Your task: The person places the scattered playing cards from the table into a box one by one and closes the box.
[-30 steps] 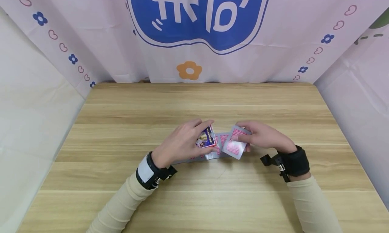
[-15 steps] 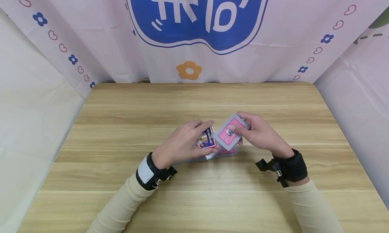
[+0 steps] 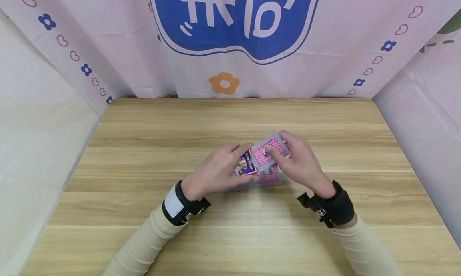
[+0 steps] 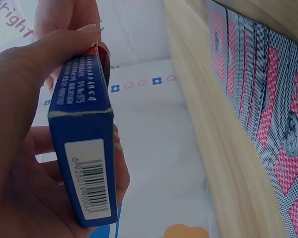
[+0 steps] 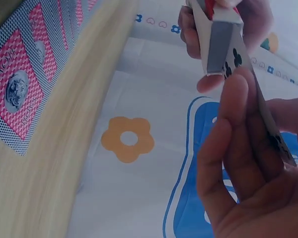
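Observation:
My left hand [image 3: 212,168] grips a blue card box [image 4: 84,139] between thumb and fingers, above the table. In the left wrist view the barcode end of the box faces the camera. With thumb on top and fingers beneath, my right hand [image 3: 304,164] pinches a playing card [image 3: 261,158], its red-patterned back up. That card's near end meets the right-hand end of the box in the head view. Black club marks show on its face in the right wrist view. Under both hands lies an overlapping row of face-down cards [image 3: 271,177], partly hidden by the left hand.
The wooden table [image 3: 230,236] stretches around the cards on every side. A printed cloth [image 3: 309,80] hangs behind its far edge, and pale cloth walls [image 3: 43,120] stand at left and right. Each wrist wears a black strap [image 3: 338,206] with a camera mount.
My right hand has lifted the playing card from over the row's right end and moved it left and away, turning it until it meets the box. The left hand has stayed nearly still.

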### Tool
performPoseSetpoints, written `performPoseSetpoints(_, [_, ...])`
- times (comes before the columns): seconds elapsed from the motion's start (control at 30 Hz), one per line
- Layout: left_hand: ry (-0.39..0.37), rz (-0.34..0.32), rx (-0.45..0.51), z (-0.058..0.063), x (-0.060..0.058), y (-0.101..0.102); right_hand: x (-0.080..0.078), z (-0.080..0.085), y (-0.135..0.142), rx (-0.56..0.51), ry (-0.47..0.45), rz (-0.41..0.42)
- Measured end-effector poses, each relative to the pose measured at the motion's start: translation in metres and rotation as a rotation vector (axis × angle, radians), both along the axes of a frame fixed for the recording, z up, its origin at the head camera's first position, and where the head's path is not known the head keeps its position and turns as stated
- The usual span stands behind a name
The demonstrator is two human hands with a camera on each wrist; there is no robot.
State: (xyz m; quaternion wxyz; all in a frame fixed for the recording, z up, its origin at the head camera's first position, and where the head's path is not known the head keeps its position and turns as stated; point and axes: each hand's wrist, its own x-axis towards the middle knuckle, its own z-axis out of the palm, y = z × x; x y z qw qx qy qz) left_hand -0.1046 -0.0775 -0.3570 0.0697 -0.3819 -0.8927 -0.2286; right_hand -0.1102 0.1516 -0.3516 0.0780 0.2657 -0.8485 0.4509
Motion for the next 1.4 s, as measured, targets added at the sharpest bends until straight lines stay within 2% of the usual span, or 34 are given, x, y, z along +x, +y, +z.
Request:
performPoseSetpoints(0.13, [-0.015,0.003,0.02,0.0,0.0,0.001,0.003,-0.004,-0.008,-0.02,0.093,-0.021])
performPoseSetpoints(0.2, [-0.021,0.003,0.025,0.0,0.0,0.001,0.005,-0.006,-0.013,-0.02,0.104,-0.01])
performPoseSetpoints(0.27, [-0.028,0.007,0.02,-0.001,0.0,0.002,0.006,-0.007,-0.017,-0.018,0.064,0.016])
performPoseSetpoints(0.37, [-0.028,0.011,0.003,-0.002,0.0,0.002,0.007,-0.006,-0.018,0.0,-0.057,0.043])
performPoseSetpoints(0.47, [-0.033,0.025,-0.003,-0.002,0.0,0.001,0.006,-0.001,-0.011,-0.007,-0.19,0.021])
performPoseSetpoints(0.53, [-0.033,0.041,-0.009,-0.002,0.0,0.0,0.005,0.002,-0.005,-0.027,-0.242,-0.015])
performPoseSetpoints(0.67, [-0.028,0.05,-0.015,-0.001,0.0,-0.001,0.003,0.002,-0.001,-0.083,-0.264,-0.041])
performPoseSetpoints(0.77, [-0.024,0.021,-0.014,-0.001,0.0,-0.001,0.002,-0.003,-0.005,-0.085,-0.263,0.003])
performPoseSetpoints(0.9, [-0.015,0.0,-0.015,-0.002,0.0,0.001,0.003,-0.005,-0.009,-0.069,-0.311,0.046])
performPoseSetpoints(1.07, [-0.006,-0.002,-0.013,-0.001,0.0,0.002,0.009,0.009,-0.01,-0.077,-0.411,0.059])
performPoseSetpoints(1.2, [0.008,-0.028,0.0,-0.001,0.0,0.002,0.014,0.023,-0.015,-0.078,-0.452,0.085])
performPoseSetpoints(1.4, [0.037,-0.054,0.001,-0.004,0.001,0.004,0.015,0.025,-0.019,-0.073,-0.471,0.095])
